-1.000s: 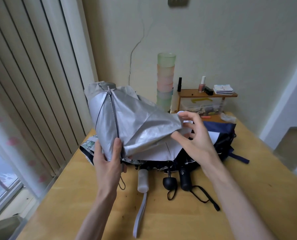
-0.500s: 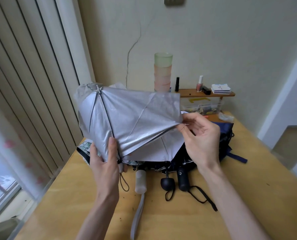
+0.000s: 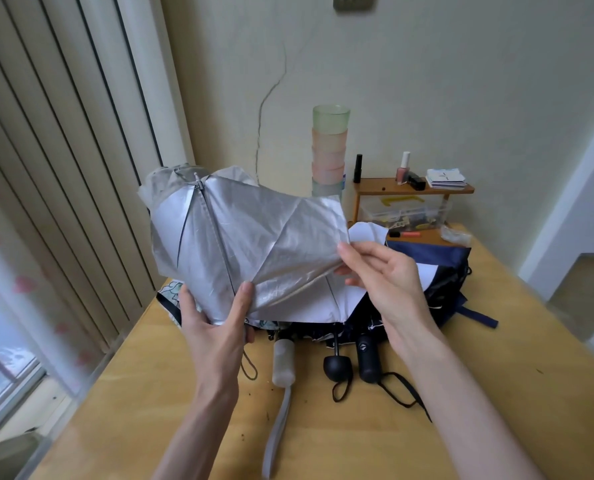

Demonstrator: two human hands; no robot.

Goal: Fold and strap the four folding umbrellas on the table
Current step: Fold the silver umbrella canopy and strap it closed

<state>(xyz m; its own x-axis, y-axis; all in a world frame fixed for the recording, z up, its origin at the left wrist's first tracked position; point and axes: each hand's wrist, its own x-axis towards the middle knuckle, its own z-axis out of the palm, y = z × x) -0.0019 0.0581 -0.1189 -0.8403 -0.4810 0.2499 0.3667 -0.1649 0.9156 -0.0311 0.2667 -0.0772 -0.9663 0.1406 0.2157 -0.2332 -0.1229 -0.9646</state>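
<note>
A silver folding umbrella [image 3: 254, 244] hangs above the table with its canopy loose and its tip pointing up and away. My left hand [image 3: 216, 327] grips its lower end, thumb pressed on the fabric by a rib. My right hand [image 3: 382, 275] pinches the canopy's right edge between thumb and fingertips. Under it lie three other unfolded umbrellas in a heap: one with a frosted white handle [image 3: 283, 362], one with a round black knob handle [image 3: 337, 367], and a navy one [image 3: 437, 268] with a black cylindrical handle [image 3: 368, 358].
The wooden table [image 3: 496, 393] runs to a wall. At the back stand a stack of pastel cups [image 3: 329, 147] and a small wooden shelf [image 3: 413, 187] with bottles over a clear box. Vertical blinds [image 3: 46, 168] and a window are on the left.
The silver canopy has been spread wider and flatter to the right. My right hand went from reaching at the fabric to pinching its edge; my left hand kept its grip.
</note>
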